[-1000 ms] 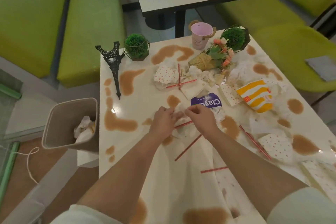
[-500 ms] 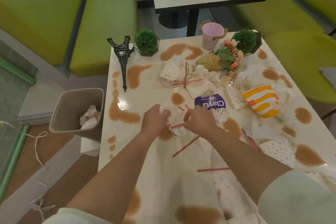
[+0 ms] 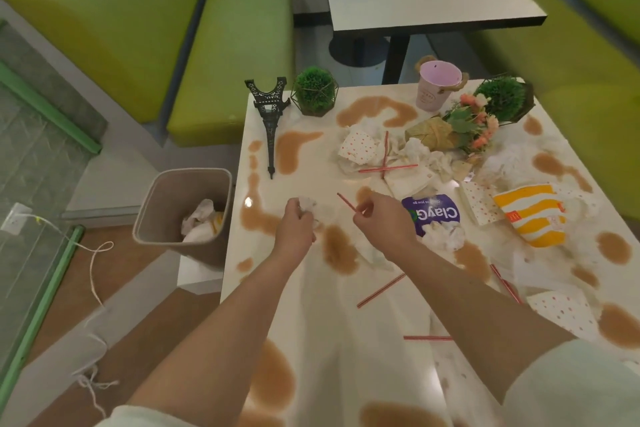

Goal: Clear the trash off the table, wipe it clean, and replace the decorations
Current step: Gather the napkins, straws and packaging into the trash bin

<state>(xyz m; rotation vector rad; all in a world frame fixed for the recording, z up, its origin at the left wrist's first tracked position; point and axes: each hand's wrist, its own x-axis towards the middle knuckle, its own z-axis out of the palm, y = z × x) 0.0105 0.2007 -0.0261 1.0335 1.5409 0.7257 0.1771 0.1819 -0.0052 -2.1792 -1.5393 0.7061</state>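
My left hand (image 3: 297, 226) grips a crumpled napkin (image 3: 306, 204), fingers curled round it, just above the table (image 3: 311, 305) near its left edge. My right hand (image 3: 384, 218) pinches a red straw (image 3: 347, 202) between fingertips, the straw slanting up and to the left. Both hands hold trash, so I judge the step in hand to be carrying this load to the bin (image 3: 183, 215), which stands on the floor just left of the table with crumpled paper already inside.

To do it well, I should keep the napkin balled tight so nothing drops on the floor, and swing the left hand straight out over the bin's mouth before letting go. The straw is light and long; I would best bring it across above the brown spill (image 3: 337, 248) that lies between my hands, not through it, and drop it end first so it does not bounce off the rim.

Plenty is left: more straws (image 3: 381, 289) near me, a purple packet (image 3: 433, 215) just right of my right hand, a yellow striped wrapper (image 3: 530, 215) further right, and dotted papers (image 3: 360, 147) in the far middle. The tower (image 3: 270, 121), the two green plants (image 3: 314, 90), the pink bucket (image 3: 438, 85) and the flowers (image 3: 471, 125) sit along the far edge. I would take care not to knock the tower, which stands near my left hand's path.
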